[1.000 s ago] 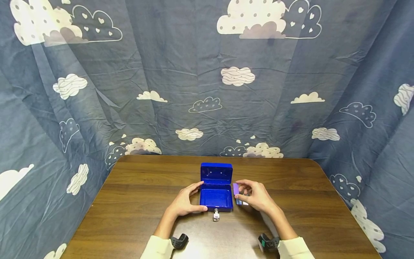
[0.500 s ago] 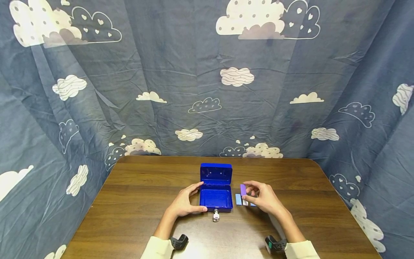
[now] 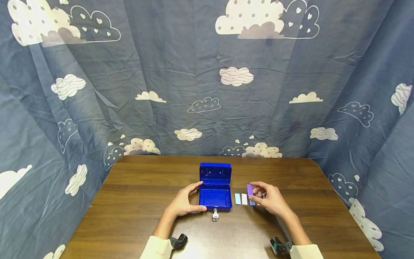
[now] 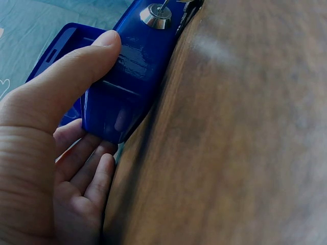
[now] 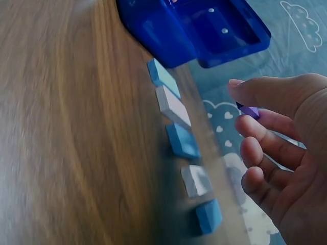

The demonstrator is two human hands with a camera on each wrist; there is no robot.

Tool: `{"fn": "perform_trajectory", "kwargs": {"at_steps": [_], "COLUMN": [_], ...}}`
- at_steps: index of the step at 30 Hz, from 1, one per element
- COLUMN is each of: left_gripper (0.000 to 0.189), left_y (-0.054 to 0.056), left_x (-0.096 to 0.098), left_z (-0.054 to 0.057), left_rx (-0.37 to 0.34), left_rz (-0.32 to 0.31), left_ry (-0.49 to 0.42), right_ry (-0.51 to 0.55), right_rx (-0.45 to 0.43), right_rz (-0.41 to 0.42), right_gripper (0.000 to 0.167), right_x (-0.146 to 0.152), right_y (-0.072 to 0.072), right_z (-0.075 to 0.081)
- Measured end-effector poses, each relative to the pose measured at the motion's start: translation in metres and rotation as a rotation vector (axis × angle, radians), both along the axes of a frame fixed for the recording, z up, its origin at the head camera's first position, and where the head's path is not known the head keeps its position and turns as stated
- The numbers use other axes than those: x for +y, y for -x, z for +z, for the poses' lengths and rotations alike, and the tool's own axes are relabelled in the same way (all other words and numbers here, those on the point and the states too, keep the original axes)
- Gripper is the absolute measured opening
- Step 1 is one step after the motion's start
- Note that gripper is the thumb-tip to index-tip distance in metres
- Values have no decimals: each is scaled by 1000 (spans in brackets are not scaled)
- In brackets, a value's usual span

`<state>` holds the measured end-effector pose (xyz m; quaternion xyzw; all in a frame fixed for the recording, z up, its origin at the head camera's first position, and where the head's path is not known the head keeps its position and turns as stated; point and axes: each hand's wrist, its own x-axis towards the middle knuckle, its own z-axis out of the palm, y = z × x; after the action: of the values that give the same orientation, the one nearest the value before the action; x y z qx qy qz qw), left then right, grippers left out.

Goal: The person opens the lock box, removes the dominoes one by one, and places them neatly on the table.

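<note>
A blue metal cash box (image 3: 215,197) lies with its lid (image 3: 215,173) raised and nothing inside. Its left side is held by my left hand (image 3: 183,202), thumb at the front corner and fingers toward the back. The left wrist view shows the thumb over the front rim, near the silver lock (image 4: 156,16). Between thumb and forefinger my right hand (image 3: 269,198) pinches a small purple block (image 3: 250,190), held above a row of slim blocks. In the right wrist view that row runs light blue (image 5: 164,79), white (image 5: 173,106), blue (image 5: 183,140), then further white and blue.
Keys (image 3: 215,216) hang from the lock at the front of the box. The brown wooden table (image 3: 155,172) ends at a blue cloud-print curtain (image 3: 207,86). A black camera band (image 3: 281,246) sits on the right wrist.
My right hand has moved rightward with the purple block, away from the box and along the row, uncovering blocks on the left. The left hand stays on the box.
</note>
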<state>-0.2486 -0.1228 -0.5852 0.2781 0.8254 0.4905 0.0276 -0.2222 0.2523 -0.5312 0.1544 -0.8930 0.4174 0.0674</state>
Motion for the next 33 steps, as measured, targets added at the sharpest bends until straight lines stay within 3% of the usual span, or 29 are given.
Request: {"fn": "perform_trajectory", "kwargs": {"at_steps": [4, 16, 33], "left_gripper": [96, 96, 96], "left_y": [-1, -1, -1], "left_x": [0, 0, 0], "left_z": [1, 2, 3], "left_rx": [-4, -1, -5], "left_rz": [0, -6, -10], "left_ry": [3, -12, -18], "right_ry": [-11, -16, -55], "right_rx": [18, -46, -69], "right_rz": [-20, -75, -131], "right_gripper": [44, 45, 49], "right_x": [7, 27, 52], "right_y": [-4, -11, -17], "right_z": [-1, -4, -18]}}
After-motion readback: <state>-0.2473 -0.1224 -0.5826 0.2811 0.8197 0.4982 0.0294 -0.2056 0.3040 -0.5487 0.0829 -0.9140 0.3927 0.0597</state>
